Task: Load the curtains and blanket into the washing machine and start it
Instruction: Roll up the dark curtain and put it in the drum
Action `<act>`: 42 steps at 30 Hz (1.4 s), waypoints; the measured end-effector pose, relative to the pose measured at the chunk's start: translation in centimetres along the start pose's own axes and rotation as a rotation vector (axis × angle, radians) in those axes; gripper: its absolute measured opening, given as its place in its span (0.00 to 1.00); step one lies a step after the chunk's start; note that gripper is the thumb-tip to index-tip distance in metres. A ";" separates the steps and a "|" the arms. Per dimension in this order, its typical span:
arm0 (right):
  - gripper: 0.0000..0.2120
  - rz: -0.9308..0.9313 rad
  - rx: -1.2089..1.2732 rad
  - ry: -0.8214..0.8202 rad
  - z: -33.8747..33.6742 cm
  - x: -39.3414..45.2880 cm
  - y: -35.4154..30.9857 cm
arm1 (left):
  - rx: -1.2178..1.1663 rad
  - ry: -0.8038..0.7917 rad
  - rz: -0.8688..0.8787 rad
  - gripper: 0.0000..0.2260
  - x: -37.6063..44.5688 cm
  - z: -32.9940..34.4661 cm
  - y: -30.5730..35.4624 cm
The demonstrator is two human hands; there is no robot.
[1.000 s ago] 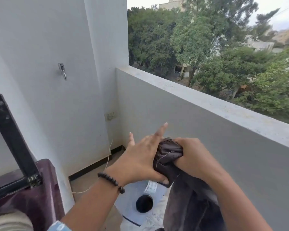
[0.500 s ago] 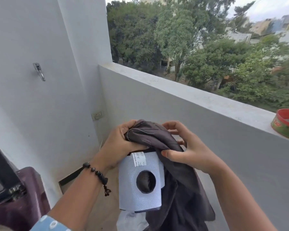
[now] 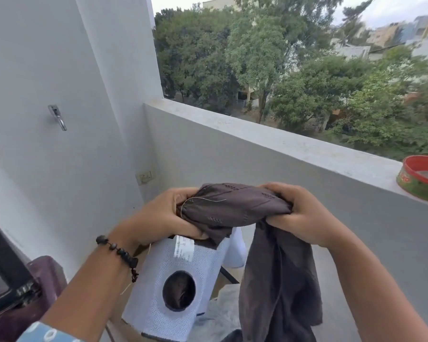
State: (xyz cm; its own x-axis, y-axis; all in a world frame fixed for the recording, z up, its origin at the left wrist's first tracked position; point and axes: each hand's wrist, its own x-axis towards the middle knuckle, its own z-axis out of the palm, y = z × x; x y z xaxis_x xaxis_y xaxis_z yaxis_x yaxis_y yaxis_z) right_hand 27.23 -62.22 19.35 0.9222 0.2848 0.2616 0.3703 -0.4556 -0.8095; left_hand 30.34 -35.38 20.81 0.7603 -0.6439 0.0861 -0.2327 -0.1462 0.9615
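Currently my left hand (image 3: 158, 213) and right hand (image 3: 299, 215) each grip one end of a bunched brown curtain (image 3: 235, 206) at frame centre, fingers curled tight into the cloth. Its loose length hangs from my right hand toward the lower right; white eyelet tape (image 3: 173, 287) hangs below my left. Washer (image 3: 42, 287) sits lower left; red tin (image 3: 420, 178) on the ledge (image 3: 282, 141), right edge.

Dark brown curtain (image 3: 235, 206) with stitched dashes. Below the curtain, white mesh band (image 3: 178, 287). Right of it, red-rimmed green tin (image 3: 420, 178).
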 end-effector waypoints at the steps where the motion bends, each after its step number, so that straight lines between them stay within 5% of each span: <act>1: 0.18 -0.001 0.020 -0.012 -0.4 0.1 -0.1 | -0.034 -0.037 -0.005 0.25 0.0 0.1 0.0; 5: 0.20 0.031 0.235 -0.060 -0.5 0.3 0.2 | -0.280 -0.037 0.055 0.26 0.2 0.8 -0.1; 8: 0.21 0.054 0.537 -0.168 0.1 -0.1 0.7 | -0.334 0.123 0.147 0.26 0.9 1.3 0.4; 12: 0.47 0.018 0.741 -0.262 1.1 -1.2 1.1 | -0.113 0.512 0.197 0.15 2.7 1.6 1.4; 13: 0.54 0.018 0.728 -0.266 1.1 -1.4 0.9 | -0.143 0.583 0.149 0.22 2.8 2.0 1.3; 17: 0.65 0.041 0.590 -0.294 1.5 -1.7 0.0 | -0.249 0.600 0.181 0.18 3.7 4.1 1.2; 28: 0.34 0.183 0.567 -0.043 -0.7 -1.4 0.2 | -0.118 0.831 0.350 0.20 6.9 7.7 0.8; 33: 0.34 0.122 0.397 -0.034 -3.1 -0.6 1.4 | -0.012 0.788 0.341 0.21 6.8 8.0 0.5; 39: 0.32 0.028 0.045 -0.062 -5.9 0.2 2.7 | 0.147 0.536 0.111 0.47 5.4 6.4 0.3; 42: 0.36 -0.026 -0.214 -0.060 -6.7 0.9 2.8 | 0.454 0.488 0.043 0.58 4.5 6.9 2.3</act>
State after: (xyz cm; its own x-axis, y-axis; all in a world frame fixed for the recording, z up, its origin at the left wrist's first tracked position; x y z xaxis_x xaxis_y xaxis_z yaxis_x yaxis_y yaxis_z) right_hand 29.84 -68.86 20.87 0.9063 0.3450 0.2440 0.4146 -0.6142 -0.6715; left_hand 29.07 -43.82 21.60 0.9070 -0.2584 0.3326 -0.4201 -0.4982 0.7585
